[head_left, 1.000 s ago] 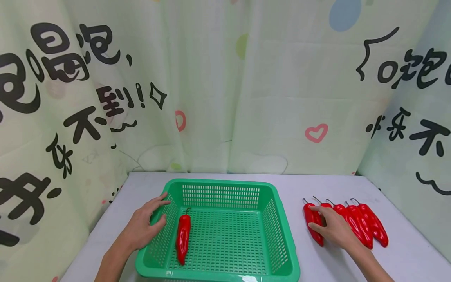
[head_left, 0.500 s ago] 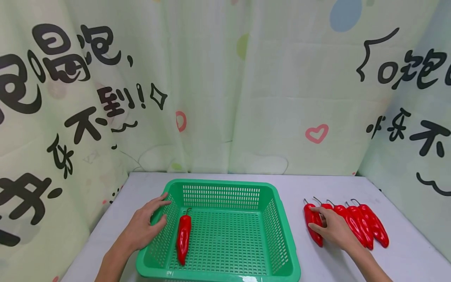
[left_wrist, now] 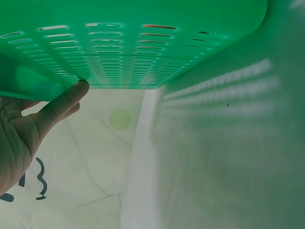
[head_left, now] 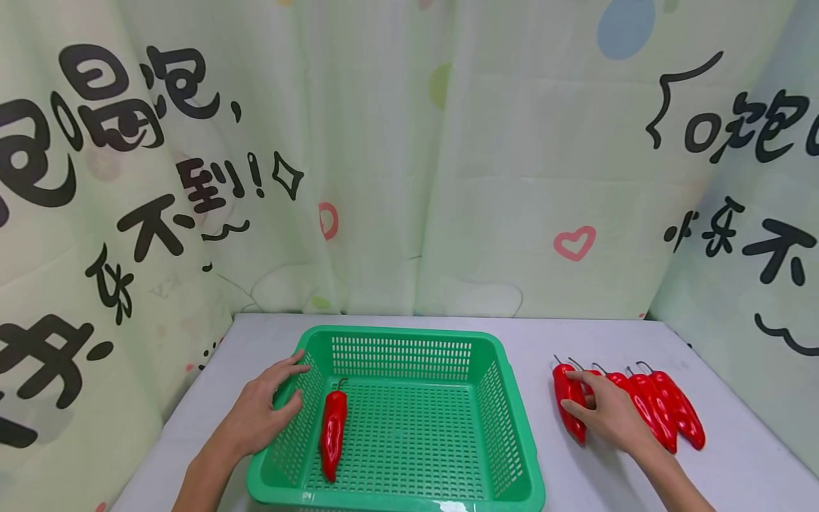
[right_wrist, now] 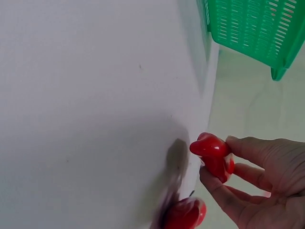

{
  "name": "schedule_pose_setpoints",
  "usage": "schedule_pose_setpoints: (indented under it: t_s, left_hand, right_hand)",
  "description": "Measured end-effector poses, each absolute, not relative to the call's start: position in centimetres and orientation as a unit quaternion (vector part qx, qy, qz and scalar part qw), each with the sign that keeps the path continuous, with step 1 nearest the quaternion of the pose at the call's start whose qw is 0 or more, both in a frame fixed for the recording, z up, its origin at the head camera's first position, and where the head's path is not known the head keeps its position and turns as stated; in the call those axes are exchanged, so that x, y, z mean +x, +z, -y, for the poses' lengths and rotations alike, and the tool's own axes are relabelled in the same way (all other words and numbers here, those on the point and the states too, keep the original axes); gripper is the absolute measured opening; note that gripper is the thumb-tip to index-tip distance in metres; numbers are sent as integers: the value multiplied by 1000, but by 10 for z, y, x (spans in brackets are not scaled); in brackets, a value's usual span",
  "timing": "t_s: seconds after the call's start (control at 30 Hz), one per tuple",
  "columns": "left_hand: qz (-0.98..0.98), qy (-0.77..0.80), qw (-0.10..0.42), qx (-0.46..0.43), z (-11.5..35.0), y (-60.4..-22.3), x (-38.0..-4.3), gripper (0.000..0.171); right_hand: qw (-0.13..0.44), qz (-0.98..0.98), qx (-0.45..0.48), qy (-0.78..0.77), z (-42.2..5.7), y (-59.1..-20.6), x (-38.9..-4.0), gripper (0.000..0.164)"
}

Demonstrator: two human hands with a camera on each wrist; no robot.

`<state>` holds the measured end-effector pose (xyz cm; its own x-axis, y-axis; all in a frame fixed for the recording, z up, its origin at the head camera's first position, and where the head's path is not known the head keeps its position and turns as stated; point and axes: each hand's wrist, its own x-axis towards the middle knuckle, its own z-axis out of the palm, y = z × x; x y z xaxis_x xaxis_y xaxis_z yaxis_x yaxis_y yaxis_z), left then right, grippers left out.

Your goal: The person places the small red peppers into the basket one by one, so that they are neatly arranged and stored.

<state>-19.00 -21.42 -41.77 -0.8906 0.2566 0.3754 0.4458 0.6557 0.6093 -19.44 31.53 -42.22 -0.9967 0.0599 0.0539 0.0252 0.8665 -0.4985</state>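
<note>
A glossy red chili pepper (head_left: 568,402) is pinched between the thumb and fingers of my right hand (head_left: 608,412). In the right wrist view that chili pepper (right_wrist: 212,151) appears a little off the table, with its shadow beside it. Several more red chili peppers (head_left: 668,405) lie side by side under and right of the hand, partly hidden by it. My left hand (head_left: 265,409) rests at the left rim of a green plastic basket (head_left: 409,332), thumb and fingers mostly straight. One red chili pepper (head_left: 333,434) lies inside the basket, toward its left side.
The basket stands on a white table (head_left: 540,341), between the two hands. Behind and at both sides hangs a pale green curtain (head_left: 499,142) with black lettering and printed hearts.
The chili pepper in my right hand has shifted very slightly up and to the right. My left hand and the basket look the same as before.
</note>
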Motion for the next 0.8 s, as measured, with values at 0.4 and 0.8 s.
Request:
schedule_pose_setpoints:
  t_s: [0.4, 0.8]
  left_hand:
    - [899, -365, 134, -200, 214, -418, -190, 38]
    - [900, -366, 130, -198, 214, -417, -190, 38]
  right_hand:
    - [49, 962, -20, 267, -309, -408, -189, 78]
    - [65, 963, -5, 262, -302, -396, -187, 77]
